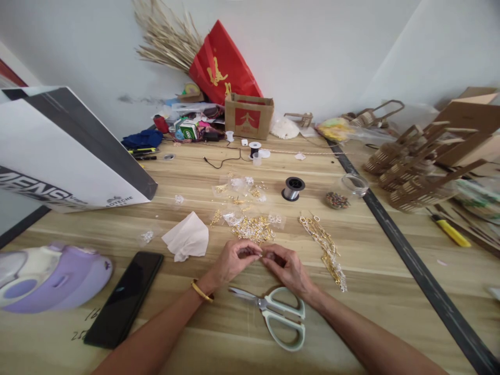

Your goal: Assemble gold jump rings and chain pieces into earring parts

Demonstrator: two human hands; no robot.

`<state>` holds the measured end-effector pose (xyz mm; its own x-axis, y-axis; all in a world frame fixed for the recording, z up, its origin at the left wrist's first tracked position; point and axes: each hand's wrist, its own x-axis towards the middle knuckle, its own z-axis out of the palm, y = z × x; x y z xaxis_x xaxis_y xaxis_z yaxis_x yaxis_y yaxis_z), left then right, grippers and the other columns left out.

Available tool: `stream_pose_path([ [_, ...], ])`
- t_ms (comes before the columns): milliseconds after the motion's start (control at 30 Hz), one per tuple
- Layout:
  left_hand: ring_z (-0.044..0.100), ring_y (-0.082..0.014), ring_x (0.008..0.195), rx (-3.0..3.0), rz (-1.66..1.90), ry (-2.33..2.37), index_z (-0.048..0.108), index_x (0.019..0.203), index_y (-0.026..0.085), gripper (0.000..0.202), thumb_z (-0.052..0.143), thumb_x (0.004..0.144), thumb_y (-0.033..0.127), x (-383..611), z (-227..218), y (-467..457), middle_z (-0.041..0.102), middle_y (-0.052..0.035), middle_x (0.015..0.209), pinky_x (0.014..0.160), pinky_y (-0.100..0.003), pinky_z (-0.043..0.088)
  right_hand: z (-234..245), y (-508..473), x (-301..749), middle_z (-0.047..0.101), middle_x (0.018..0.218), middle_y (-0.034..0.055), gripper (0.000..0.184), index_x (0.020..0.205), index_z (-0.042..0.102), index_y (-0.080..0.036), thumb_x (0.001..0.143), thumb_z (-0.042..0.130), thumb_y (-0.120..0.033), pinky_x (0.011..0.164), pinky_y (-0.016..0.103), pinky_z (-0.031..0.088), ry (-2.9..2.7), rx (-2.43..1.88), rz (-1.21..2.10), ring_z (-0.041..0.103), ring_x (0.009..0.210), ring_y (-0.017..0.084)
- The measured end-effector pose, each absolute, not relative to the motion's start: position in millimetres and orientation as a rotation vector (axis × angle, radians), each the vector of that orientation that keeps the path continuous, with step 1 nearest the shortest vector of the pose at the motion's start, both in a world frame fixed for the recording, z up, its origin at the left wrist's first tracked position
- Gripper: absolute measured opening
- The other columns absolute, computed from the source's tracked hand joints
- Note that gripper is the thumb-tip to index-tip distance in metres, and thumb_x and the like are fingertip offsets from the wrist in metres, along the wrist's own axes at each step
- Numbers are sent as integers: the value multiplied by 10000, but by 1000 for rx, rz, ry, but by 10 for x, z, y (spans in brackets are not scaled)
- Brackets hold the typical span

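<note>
Fingertip to fingertip, my two hands meet over the wooden table. My left hand (pixel 239 259), with a gold bangle (pixel 202 291) at its wrist, pinches something tiny that I cannot make out. My right hand (pixel 287 265) is closed in a pinch at the same spot. Just beyond the fingers lies a pile of gold and clear beads (pixel 253 229). Below the hands rest scissors (pixel 273 312) with pale green handles, blades slightly apart. To the right lie several gold and clear beaded strands (pixel 322 247).
A wire spool (pixel 292 188) and a glass jar (pixel 354 186) beside dark beads (pixel 337 200) stand farther back. On the left are a tissue (pixel 187 237), a black phone (pixel 124 299), a purple-and-white object (pixel 58 278) and a large box (pixel 70 151). Small woven baskets (pixel 406 166) stand right, near a yellow cutter (pixel 451 230).
</note>
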<state>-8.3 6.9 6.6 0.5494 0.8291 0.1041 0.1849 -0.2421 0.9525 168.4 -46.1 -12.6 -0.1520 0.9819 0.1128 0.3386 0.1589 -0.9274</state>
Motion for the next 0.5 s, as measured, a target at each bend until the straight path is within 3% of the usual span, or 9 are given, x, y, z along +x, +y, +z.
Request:
stream_pose_path([
  [500,642,-142,700,1940,829,845,681,788,128,83,616,745,102,-82,43,55,710,-55,771,661,-231,507,-86,-471,1675,538,638,1,234,803,626,-153,876,512,-344,535,220,361,-1702,-1307,918,467,571,115],
])
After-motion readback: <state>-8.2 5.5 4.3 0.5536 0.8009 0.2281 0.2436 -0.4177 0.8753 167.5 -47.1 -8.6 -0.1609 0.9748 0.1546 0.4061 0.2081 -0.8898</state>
